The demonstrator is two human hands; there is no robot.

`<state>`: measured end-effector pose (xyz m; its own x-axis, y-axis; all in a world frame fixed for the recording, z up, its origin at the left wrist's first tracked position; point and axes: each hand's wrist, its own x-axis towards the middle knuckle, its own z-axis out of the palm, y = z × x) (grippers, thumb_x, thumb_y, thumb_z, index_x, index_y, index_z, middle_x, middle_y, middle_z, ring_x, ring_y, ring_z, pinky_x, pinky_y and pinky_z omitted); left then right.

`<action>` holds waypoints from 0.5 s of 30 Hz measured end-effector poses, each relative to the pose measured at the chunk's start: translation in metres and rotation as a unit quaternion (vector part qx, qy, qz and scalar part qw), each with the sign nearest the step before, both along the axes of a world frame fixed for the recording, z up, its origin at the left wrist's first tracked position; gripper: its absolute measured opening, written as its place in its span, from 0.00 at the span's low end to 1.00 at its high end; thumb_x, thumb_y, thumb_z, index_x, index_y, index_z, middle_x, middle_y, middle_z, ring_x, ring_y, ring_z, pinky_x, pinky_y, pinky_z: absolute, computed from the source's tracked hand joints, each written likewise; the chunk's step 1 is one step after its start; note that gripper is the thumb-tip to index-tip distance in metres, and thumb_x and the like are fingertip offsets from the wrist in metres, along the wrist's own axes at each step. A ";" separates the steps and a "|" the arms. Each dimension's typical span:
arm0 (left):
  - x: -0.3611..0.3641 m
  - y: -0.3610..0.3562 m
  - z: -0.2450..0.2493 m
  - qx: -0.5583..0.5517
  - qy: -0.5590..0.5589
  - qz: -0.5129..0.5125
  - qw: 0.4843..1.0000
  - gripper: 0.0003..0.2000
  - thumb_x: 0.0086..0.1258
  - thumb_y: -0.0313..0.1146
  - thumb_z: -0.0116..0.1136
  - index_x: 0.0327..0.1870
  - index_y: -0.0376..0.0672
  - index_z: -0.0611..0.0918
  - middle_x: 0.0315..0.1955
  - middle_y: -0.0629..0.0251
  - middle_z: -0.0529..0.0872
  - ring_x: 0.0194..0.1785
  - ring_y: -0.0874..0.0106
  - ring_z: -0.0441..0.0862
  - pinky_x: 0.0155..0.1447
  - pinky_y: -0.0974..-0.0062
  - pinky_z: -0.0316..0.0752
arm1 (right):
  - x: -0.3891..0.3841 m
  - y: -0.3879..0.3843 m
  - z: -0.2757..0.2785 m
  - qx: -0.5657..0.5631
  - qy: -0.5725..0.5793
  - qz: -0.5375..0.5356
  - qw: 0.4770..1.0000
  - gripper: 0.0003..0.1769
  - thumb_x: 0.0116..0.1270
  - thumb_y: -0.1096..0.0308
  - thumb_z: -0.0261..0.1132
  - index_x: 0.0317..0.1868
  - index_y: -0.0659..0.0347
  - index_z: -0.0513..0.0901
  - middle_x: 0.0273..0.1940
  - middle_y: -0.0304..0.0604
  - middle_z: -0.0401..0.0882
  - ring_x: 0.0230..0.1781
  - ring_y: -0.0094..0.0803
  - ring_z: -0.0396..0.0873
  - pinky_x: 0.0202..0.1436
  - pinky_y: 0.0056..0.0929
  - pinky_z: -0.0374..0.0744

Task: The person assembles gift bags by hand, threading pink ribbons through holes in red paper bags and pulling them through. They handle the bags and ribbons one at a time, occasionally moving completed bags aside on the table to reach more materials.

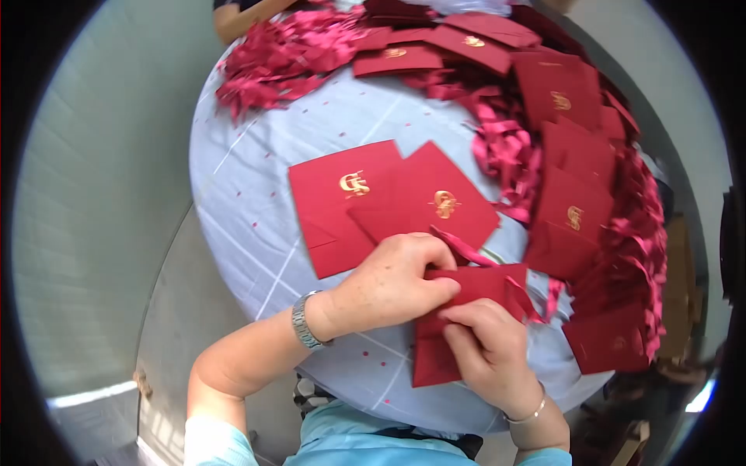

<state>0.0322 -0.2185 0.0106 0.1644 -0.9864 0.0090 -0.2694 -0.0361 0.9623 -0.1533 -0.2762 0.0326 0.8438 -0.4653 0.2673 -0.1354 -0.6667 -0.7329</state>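
A red paper gift bag [437, 361] lies flat at the table's near edge, under both my hands. My left hand [392, 279] is closed at the bag's upper left edge, thumb and fingers pinched together. From its fingertips a pink-red ribbon [465, 247] runs to the right, and another bit of ribbon [522, 299] loops at the bag's right side. My right hand [493, 346] is closed in a pinch on the middle of the bag; what is between its fingertips is hidden. Just beyond lie two flat red bags, a left one [322, 213] and an overlapping right one [458, 182], both with gold logos.
The round table wears a pale cloth [264, 194] dotted with small red specks. Piles of red bags [571, 175] and ribbons [509, 151] line its right and far sides. At the far left are a ribbon heap [291, 58] and another person's arm [249, 17].
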 end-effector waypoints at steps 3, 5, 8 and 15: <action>0.010 0.003 0.002 0.032 0.045 -0.023 0.998 0.09 0.59 0.29 0.66 0.36 0.33 0.83 0.34 0.61 0.84 0.38 0.72 0.81 0.44 0.75 0.76 | 0.002 -0.005 0.002 0.020 0.014 -0.003 1.000 0.09 0.59 0.81 0.68 0.41 0.66 0.83 0.36 0.49 0.84 0.35 0.44 0.84 0.38 0.34 0.82; 0.012 0.003 0.001 0.047 0.064 -0.057 0.995 0.09 0.57 0.27 0.67 0.36 0.33 0.82 0.37 0.61 0.83 0.40 0.73 0.81 0.46 0.75 0.75 | -0.002 -0.010 -0.001 0.022 0.022 -0.011 0.999 0.11 0.57 0.81 0.69 0.42 0.66 0.83 0.37 0.49 0.84 0.37 0.43 0.85 0.38 0.32 0.82; 0.017 0.003 0.001 0.057 0.057 -0.094 0.992 0.09 0.56 0.24 0.66 0.37 0.33 0.81 0.40 0.63 0.81 0.43 0.75 0.78 0.49 0.77 0.74 | 0.001 -0.001 0.001 0.082 0.027 -0.116 0.989 0.13 0.55 0.79 0.71 0.42 0.64 0.82 0.34 0.47 0.84 0.33 0.40 0.85 0.35 0.31 0.82; 0.018 0.005 0.005 0.118 0.108 -0.107 0.981 0.06 0.61 0.20 0.61 0.38 0.32 0.79 0.43 0.66 0.78 0.44 0.78 0.75 0.51 0.79 0.72 | 0.001 -0.007 -0.005 -0.107 0.012 -0.053 0.993 0.09 0.55 0.80 0.70 0.37 0.63 0.81 0.30 0.45 0.82 0.28 0.40 0.82 0.30 0.33 0.79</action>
<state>0.0502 -0.2139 0.0156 -0.0734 -0.9689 -0.2364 -0.0860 -0.2300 0.9694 -0.1524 -0.2831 0.0278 0.8008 -0.4856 0.3506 -0.2278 -0.7884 -0.5714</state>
